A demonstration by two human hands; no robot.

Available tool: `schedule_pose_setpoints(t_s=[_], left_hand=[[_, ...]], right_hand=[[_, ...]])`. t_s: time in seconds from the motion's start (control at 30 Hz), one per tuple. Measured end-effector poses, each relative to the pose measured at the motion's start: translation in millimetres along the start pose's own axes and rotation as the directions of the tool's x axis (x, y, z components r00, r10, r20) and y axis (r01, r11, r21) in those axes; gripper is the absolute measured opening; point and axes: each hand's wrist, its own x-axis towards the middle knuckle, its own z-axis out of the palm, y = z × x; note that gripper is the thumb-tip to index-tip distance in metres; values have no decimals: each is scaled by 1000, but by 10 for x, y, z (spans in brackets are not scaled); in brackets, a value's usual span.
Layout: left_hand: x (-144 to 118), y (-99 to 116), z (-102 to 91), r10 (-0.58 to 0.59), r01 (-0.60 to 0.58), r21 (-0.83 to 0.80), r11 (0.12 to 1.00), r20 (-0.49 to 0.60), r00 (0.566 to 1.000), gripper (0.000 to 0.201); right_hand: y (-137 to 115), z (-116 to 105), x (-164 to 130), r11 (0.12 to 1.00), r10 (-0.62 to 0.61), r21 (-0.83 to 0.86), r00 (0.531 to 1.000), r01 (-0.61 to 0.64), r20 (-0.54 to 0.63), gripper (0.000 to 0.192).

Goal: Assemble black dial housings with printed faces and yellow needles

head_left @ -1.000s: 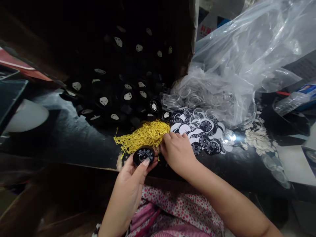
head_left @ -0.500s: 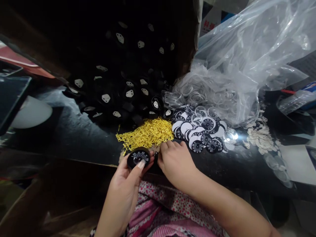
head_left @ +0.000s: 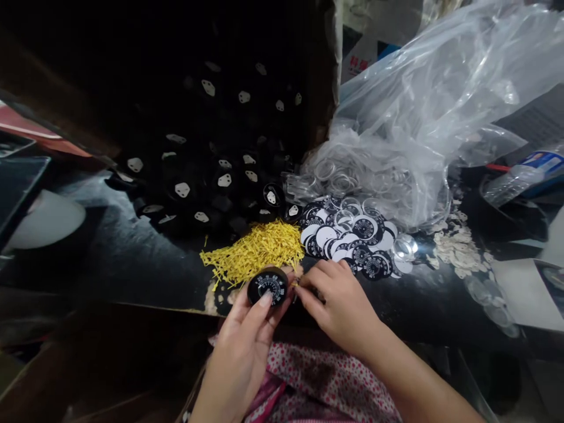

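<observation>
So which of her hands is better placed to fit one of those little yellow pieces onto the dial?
Probably the right hand: its fingertips pinch something small beside the black dial, near the yellow pieces. The left hand is occupied gripping the dial.

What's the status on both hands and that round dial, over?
Left hand grips the black dial. Right hand pinches a small yellow piece at the dial's edge. Yellow pile just behind, nothing between.
</observation>
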Motion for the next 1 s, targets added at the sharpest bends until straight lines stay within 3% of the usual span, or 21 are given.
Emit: schedule_pose_setpoints(t_s=[0.13,0.37,0.67,0.9,1.0], left_hand=[[78,-83,50,76,-79,143,987,26,997,52],[141,-275,2,121,-163,329,930,146,982,38],[-15,-77,108,239,-279,489,826,144,960,26],[-86,-22,119,333,-362,584,727,161,929,24],[-53,-16,102,310,-344,604,719,165,936,25]], right_hand=[[-42,-73,-13,980,11,197,1000,-11,-1,12],[-30,-90,-17,980,111,164,993,-115,33,13],[-80,-131,-64,928,140,346,990,-139,24,16],[-138,-52,-142,938,152,318,988,-140,-14,21],[-134,-37,-138,939,190,297,981,-173,-32,23]])
